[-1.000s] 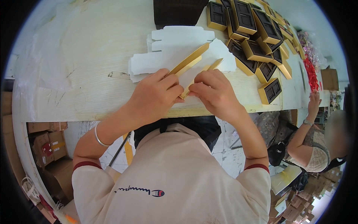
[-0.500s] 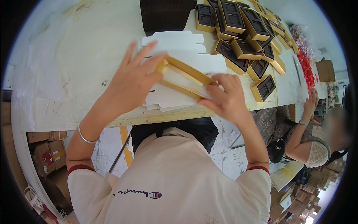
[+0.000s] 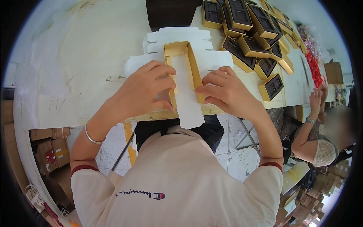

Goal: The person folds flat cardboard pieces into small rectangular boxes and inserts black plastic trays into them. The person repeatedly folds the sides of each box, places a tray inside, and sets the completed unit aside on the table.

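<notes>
A partly folded gold cardboard box [image 3: 194, 70] lies lengthwise in front of me, its far end and long sides standing up. At its near end a white flap [image 3: 191, 115] lies flat and sticks out past the table edge. My left hand [image 3: 149, 87] is closed on the left side wall, fingers over the top and thumb lower down. Pinched between the fingers and thumb of my right hand [image 3: 227, 90] is the near part of the right side wall. Under the box lie flat white cardboard blanks [image 3: 219, 59], stacked with their tabs showing.
Beyond the blanks stands a black block-shaped stack [image 3: 172, 15]. Gold boxes with black inserts [image 3: 251, 47] are piled at the far right, near red ribbon [image 3: 313, 68]. Another person [image 3: 315, 145] sits at right. Cartons [image 3: 53, 155] fill the space under the table at left.
The box has turned from slanting across to pointing away from me and has come down nearer the table edge. Both hands have shifted onto its side walls, and its near end now lies open.
</notes>
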The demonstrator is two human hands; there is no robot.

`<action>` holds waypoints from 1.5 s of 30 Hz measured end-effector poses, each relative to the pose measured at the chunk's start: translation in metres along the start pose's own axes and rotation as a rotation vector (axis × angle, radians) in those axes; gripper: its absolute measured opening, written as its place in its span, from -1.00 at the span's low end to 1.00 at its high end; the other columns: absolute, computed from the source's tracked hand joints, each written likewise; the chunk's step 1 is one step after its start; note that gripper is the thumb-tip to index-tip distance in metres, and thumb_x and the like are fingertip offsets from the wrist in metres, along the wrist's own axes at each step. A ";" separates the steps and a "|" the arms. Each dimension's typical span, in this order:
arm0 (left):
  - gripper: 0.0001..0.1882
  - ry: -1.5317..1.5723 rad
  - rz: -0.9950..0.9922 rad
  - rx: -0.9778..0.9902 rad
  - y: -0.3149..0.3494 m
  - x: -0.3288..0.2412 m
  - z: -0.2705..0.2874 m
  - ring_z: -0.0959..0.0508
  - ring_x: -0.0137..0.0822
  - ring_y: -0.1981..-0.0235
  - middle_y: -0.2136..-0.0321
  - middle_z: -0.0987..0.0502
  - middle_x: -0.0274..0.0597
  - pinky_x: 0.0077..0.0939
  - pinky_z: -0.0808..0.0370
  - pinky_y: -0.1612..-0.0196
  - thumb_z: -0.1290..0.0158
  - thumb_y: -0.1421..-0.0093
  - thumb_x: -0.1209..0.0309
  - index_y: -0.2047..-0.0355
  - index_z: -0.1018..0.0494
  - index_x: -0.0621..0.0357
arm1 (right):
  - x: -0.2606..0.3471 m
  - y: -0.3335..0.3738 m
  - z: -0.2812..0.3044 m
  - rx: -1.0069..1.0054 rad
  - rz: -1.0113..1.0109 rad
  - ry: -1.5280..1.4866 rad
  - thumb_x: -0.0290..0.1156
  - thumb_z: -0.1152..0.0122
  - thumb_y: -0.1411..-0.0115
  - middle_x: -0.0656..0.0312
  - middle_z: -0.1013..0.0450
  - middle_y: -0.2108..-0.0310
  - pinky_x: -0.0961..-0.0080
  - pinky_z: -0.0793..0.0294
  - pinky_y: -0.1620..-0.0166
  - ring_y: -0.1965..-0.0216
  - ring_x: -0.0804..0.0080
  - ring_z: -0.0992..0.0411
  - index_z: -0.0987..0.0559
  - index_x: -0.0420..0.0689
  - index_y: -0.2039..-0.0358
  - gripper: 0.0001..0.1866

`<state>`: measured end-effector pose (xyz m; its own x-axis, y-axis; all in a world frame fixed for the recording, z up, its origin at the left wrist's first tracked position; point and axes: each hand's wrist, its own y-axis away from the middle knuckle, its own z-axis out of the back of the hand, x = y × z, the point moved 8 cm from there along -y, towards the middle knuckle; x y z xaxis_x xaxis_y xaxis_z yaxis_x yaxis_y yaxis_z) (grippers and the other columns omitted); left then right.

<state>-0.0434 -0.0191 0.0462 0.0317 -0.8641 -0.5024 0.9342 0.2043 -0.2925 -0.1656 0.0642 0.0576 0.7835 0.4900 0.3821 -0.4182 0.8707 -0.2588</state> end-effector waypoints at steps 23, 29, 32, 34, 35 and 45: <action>-0.90 0.275 0.233 -0.026 -0.003 0.003 -0.022 -0.43 -0.46 0.60 0.55 -0.45 -0.27 -0.61 -0.32 0.55 -0.20 -0.06 0.47 0.40 -0.52 0.18 | 0.039 0.027 -0.027 -0.208 -0.023 0.238 -0.40 -0.38 0.18 0.04 -0.38 -0.08 0.23 -0.31 -0.02 -0.03 0.15 -0.37 -0.51 -0.13 0.16 -0.52; -0.76 0.700 0.435 0.137 0.000 0.022 -0.026 -0.40 -0.50 0.50 0.46 -0.47 -0.25 -0.66 -0.37 0.38 -0.15 -0.19 0.34 0.19 -0.46 0.19 | 0.005 0.010 -0.014 -0.607 -0.143 -0.153 -0.59 -0.38 0.09 0.23 -0.38 0.42 0.36 -0.35 0.22 0.35 0.24 -0.35 -0.49 -0.18 0.30 -0.69; -0.69 0.758 0.461 0.157 -0.002 0.022 -0.023 -0.35 -0.52 0.47 0.38 -0.42 -0.27 -0.67 -0.36 0.36 -0.03 -0.30 0.31 0.04 -0.29 0.20 | -0.019 0.014 -0.029 -0.825 -0.355 -0.626 -0.54 -0.39 0.06 0.19 -0.37 0.36 0.38 -0.35 0.25 0.37 0.23 -0.34 -0.50 -0.17 0.27 -0.68; -0.68 0.674 0.494 0.111 0.000 0.022 -0.026 -0.35 -0.52 0.48 0.28 -0.42 -0.24 -0.66 -0.36 0.37 -0.02 -0.30 0.35 0.03 -0.24 0.20 | -0.012 0.009 -0.028 -0.687 -0.371 -0.398 -0.53 -0.40 0.06 0.17 -0.36 0.29 0.38 -0.35 0.27 0.38 0.26 -0.34 -0.51 -0.16 0.27 -0.68; -0.68 0.691 0.470 0.040 0.000 0.021 -0.024 -0.35 -0.52 0.48 0.22 -0.40 -0.22 -0.65 -0.36 0.38 -0.02 -0.29 0.37 0.03 -0.23 0.20 | -0.009 0.006 -0.028 -0.617 -0.376 -0.285 -0.52 -0.40 0.06 0.16 -0.36 0.25 0.38 -0.36 0.28 0.38 0.27 -0.33 -0.52 -0.15 0.27 -0.68; -0.86 -0.023 0.161 -0.216 0.009 -0.010 -0.025 -0.47 -0.15 0.46 0.25 -0.41 -0.15 -0.34 -0.44 0.39 -0.16 -0.07 0.53 0.37 -0.42 0.25 | 0.016 -0.018 -0.031 -0.114 -0.103 0.347 -0.43 -0.28 0.04 0.29 -0.39 0.27 0.49 -0.22 0.23 0.24 0.36 -0.35 -0.54 -0.11 0.39 -0.83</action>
<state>-0.0444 0.0031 0.0282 0.1837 -0.8224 -0.5385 0.8191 0.4309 -0.3786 -0.1312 0.0548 0.0406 0.9359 0.3399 0.0930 -0.2911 0.8945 -0.3393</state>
